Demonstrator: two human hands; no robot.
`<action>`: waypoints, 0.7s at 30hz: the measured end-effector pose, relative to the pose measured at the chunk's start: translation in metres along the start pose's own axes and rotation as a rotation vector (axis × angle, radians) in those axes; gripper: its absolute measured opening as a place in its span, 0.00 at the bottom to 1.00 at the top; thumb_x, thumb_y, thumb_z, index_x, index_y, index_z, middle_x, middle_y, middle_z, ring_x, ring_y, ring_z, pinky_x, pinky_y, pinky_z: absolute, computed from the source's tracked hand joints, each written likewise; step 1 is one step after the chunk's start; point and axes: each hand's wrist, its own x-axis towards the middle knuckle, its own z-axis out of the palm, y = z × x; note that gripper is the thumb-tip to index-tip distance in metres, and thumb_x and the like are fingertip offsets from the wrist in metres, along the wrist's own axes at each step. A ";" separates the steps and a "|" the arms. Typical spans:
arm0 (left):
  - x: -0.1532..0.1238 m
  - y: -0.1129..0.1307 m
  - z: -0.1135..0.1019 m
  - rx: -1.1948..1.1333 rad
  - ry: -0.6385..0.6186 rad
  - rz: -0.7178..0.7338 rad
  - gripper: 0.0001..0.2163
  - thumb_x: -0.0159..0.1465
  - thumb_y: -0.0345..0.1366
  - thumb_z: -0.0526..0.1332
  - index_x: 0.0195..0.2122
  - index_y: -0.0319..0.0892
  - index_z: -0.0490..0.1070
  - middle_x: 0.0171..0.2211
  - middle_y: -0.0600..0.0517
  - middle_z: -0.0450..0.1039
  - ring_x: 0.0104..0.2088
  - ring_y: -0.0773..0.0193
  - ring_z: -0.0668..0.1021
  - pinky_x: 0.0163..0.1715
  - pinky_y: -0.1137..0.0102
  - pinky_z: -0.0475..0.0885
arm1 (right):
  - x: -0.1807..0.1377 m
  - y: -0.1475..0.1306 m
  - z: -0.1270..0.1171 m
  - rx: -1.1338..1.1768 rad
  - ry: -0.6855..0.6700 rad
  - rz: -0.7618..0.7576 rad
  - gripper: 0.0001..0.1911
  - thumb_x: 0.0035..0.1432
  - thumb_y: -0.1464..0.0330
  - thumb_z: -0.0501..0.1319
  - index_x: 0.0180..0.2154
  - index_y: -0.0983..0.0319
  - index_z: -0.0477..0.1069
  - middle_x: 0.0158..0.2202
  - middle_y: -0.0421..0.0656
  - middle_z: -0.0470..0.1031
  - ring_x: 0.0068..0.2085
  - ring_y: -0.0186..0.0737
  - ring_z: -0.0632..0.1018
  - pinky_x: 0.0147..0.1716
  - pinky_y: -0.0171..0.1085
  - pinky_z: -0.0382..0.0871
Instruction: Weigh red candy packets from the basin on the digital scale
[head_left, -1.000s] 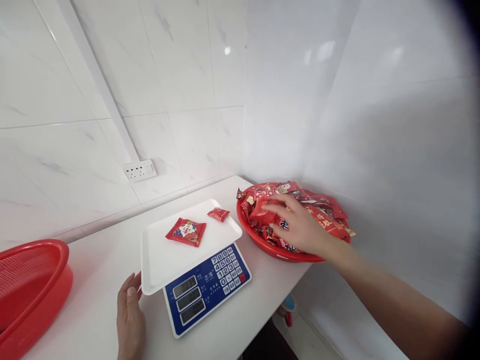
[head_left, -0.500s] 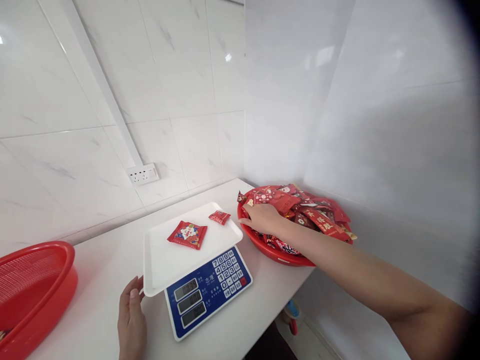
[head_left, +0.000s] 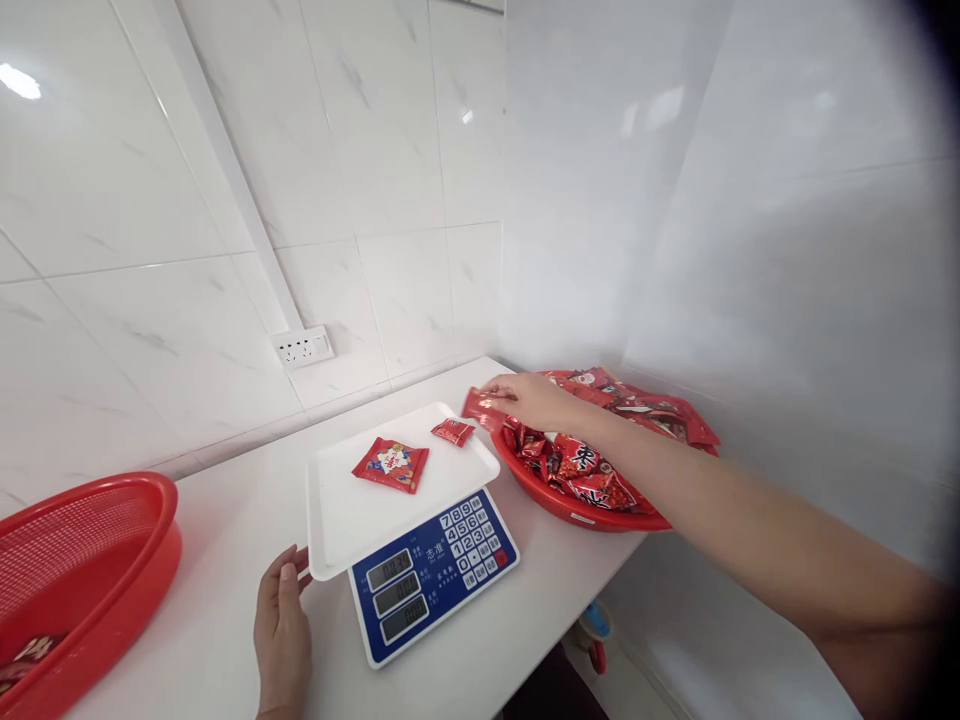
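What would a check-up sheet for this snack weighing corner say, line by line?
Surface: white counter bearing a blue scale with a white tray.
Things in hand: red packet pinched in the right hand, between the red bowl heaped with packets and the tray; large packet and small packet lie on the tray.
Clutter: red basket at the left edge, a few packets inside.
Hands: right hand shut on the red packet; left hand open on the counter, fingertips at the tray's near corner.
Cables: no loose ones seen; a white conduit runs down to a socket.
Surroundings: white tiled walls.
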 end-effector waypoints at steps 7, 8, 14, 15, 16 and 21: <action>0.000 0.002 -0.001 -0.056 0.008 -0.002 0.22 0.58 0.55 0.50 0.45 0.44 0.66 0.44 0.48 0.69 0.39 0.58 0.74 0.46 0.56 0.66 | -0.004 0.009 0.007 -0.408 -0.392 -0.050 0.18 0.47 0.79 0.57 0.39 0.59 0.76 0.39 0.47 0.77 0.39 0.46 0.77 0.34 0.37 0.66; -0.001 0.003 -0.001 -0.049 0.007 -0.004 0.22 0.58 0.55 0.50 0.45 0.44 0.66 0.44 0.48 0.69 0.39 0.58 0.74 0.46 0.56 0.66 | -0.004 0.014 0.010 -0.453 -0.403 -0.064 0.17 0.46 0.79 0.58 0.37 0.59 0.76 0.38 0.48 0.76 0.38 0.47 0.76 0.33 0.37 0.66; -0.002 0.004 -0.001 -0.006 -0.003 -0.027 0.23 0.58 0.55 0.49 0.45 0.44 0.67 0.44 0.48 0.70 0.38 0.57 0.74 0.45 0.55 0.66 | 0.001 0.032 0.022 -0.566 -0.260 -0.113 0.12 0.51 0.77 0.54 0.31 0.65 0.76 0.37 0.52 0.75 0.38 0.46 0.75 0.32 0.36 0.63; -0.001 0.003 -0.001 -0.012 -0.006 -0.026 0.23 0.58 0.55 0.49 0.45 0.44 0.67 0.44 0.48 0.70 0.38 0.57 0.74 0.45 0.55 0.66 | 0.002 0.033 0.023 -0.584 -0.268 -0.129 0.12 0.51 0.77 0.54 0.32 0.65 0.76 0.37 0.52 0.75 0.38 0.46 0.75 0.32 0.36 0.62; -0.001 0.003 -0.001 -0.017 -0.009 -0.024 0.23 0.58 0.55 0.49 0.45 0.44 0.67 0.43 0.48 0.70 0.38 0.57 0.74 0.45 0.55 0.67 | 0.003 0.035 0.023 -0.605 -0.276 -0.151 0.11 0.51 0.77 0.55 0.33 0.65 0.76 0.38 0.51 0.75 0.39 0.46 0.74 0.31 0.35 0.62; 0.000 0.002 -0.001 0.007 -0.007 -0.031 0.23 0.58 0.55 0.49 0.44 0.44 0.67 0.43 0.48 0.70 0.38 0.57 0.74 0.44 0.56 0.67 | 0.007 0.038 0.022 -0.674 -0.297 -0.184 0.12 0.53 0.77 0.53 0.31 0.65 0.76 0.35 0.51 0.74 0.39 0.45 0.74 0.30 0.35 0.60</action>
